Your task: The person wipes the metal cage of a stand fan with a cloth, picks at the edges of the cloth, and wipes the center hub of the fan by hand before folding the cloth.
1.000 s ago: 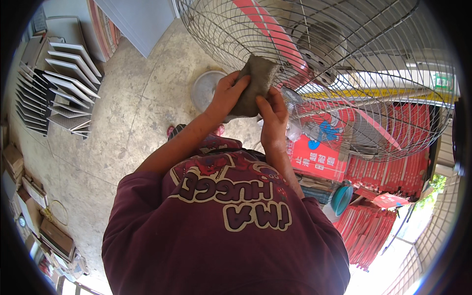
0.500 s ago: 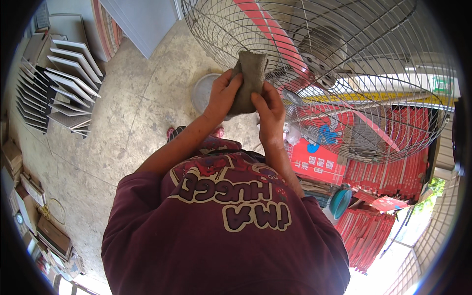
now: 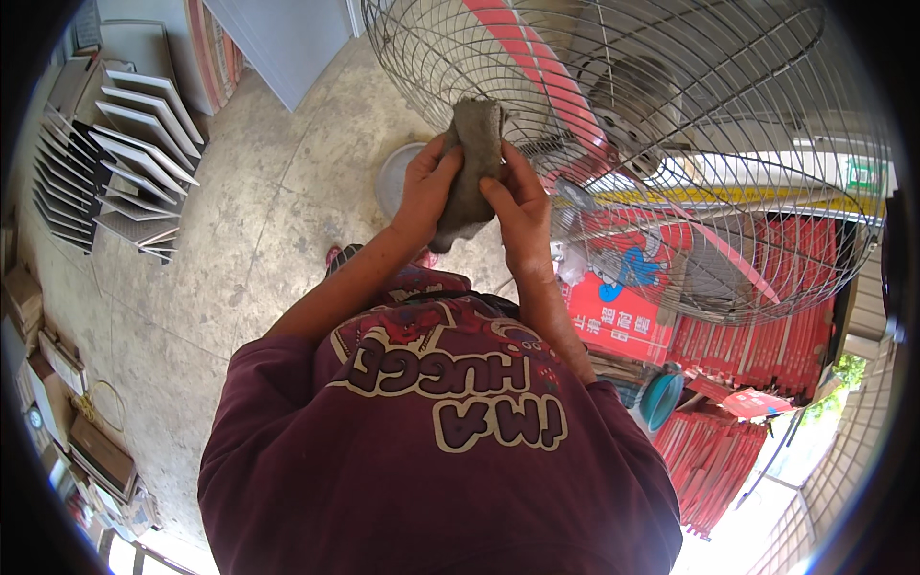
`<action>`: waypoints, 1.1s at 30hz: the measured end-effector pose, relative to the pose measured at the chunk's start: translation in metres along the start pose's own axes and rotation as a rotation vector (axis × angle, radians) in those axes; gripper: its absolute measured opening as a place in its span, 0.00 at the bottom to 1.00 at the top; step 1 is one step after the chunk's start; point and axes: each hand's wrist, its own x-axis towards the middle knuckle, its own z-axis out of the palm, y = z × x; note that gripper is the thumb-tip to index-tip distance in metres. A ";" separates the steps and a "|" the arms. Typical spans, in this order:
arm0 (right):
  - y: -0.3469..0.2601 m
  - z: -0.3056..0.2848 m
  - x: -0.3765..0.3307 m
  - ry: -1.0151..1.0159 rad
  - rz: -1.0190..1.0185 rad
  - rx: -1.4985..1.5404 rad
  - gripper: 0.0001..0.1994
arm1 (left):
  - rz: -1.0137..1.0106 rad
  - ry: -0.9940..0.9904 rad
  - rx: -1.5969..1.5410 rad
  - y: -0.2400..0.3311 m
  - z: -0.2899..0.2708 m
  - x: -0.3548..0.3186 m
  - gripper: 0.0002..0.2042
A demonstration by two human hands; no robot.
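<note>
A grey-brown cloth (image 3: 472, 172), folded into a narrow strip, is held up in front of me between both hands. My left hand (image 3: 427, 188) is closed on its left edge, thumb laid over the front. On the other edge, my right hand (image 3: 518, 203) pinches the cloth between thumb and fingers. The lower end of the cloth hangs loose below my hands. Just beyond and to the right stands a large fan (image 3: 613, 144) with a wire cage and red blades, close to my right hand.
Behind my hands a round grey base (image 3: 399, 178) rests on the concrete floor (image 3: 278, 192). Racks of tile samples (image 3: 144, 144) stand at the left, cardboard boxes (image 3: 101, 460) at the lower left. Stacked red cartons (image 3: 714, 460) and a teal round container (image 3: 661, 401) are on the right.
The cloth has shifted slightly left and is folded narrower, its lower end hanging further down. Both hands moved a little left with it and keep their hold.
</note>
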 end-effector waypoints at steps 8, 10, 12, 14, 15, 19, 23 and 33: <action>-0.007 0.000 0.013 0.020 -0.054 -0.082 0.23 | -0.059 -0.031 0.036 0.009 0.004 0.015 0.14; -0.001 -0.002 0.011 0.029 -0.006 -0.061 0.23 | -0.142 -0.028 0.056 0.004 -0.001 0.016 0.14; 0.007 -0.004 0.010 0.043 0.048 -0.015 0.23 | -0.213 -0.052 0.102 -0.001 -0.009 0.016 0.15; 0.009 -0.005 0.009 0.042 0.095 -0.003 0.23 | -0.237 -0.060 0.147 -0.005 -0.014 0.016 0.14; 0.009 -0.006 0.008 0.033 0.112 -0.013 0.23 | -0.246 -0.063 0.170 -0.005 -0.015 0.015 0.14; 0.008 -0.001 0.011 0.004 0.043 0.004 0.23 | 0.009 0.005 0.068 -0.004 -0.008 0.011 0.13; -0.009 0.008 0.019 -0.032 -0.044 -0.016 0.23 | 0.195 0.009 0.070 0.012 -0.003 0.019 0.11; 0.006 0.004 0.024 0.011 0.054 0.011 0.22 | -0.203 -0.005 -0.089 0.001 -0.016 0.022 0.13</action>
